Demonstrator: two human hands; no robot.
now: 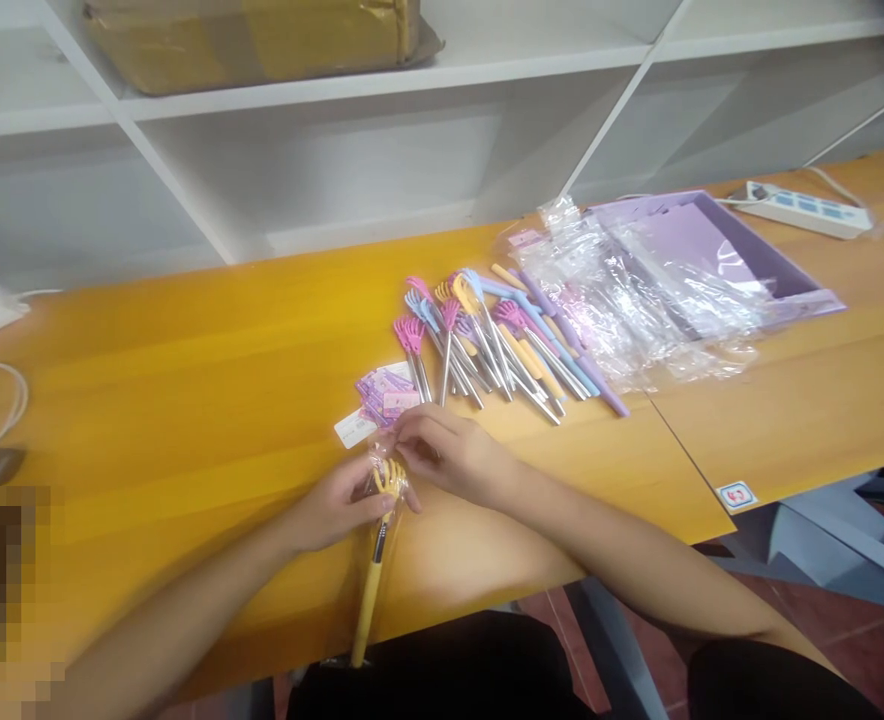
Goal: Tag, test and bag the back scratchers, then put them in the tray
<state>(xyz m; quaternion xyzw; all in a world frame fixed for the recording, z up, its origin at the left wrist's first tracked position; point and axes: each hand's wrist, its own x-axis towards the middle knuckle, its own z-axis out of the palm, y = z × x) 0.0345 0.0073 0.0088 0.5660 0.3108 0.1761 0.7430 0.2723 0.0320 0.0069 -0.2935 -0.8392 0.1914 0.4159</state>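
Black clothing (442, 670) of the person is nearest to the head camera. Over it reaches the handle of a yellow back scratcher (369, 610), which is inside a clear sleeve (377, 452) at the near edge of the wooden table (187, 350). The left hand (348, 500) is curled nearly closed around its claw head; the right hand (449, 455) pinches the sleeve's upper end. Just beyond lie printed cards (382, 395), then piled back scratchers (485, 345); rightward, plastic bags (599, 290) partly cover a purple tray (787, 262).
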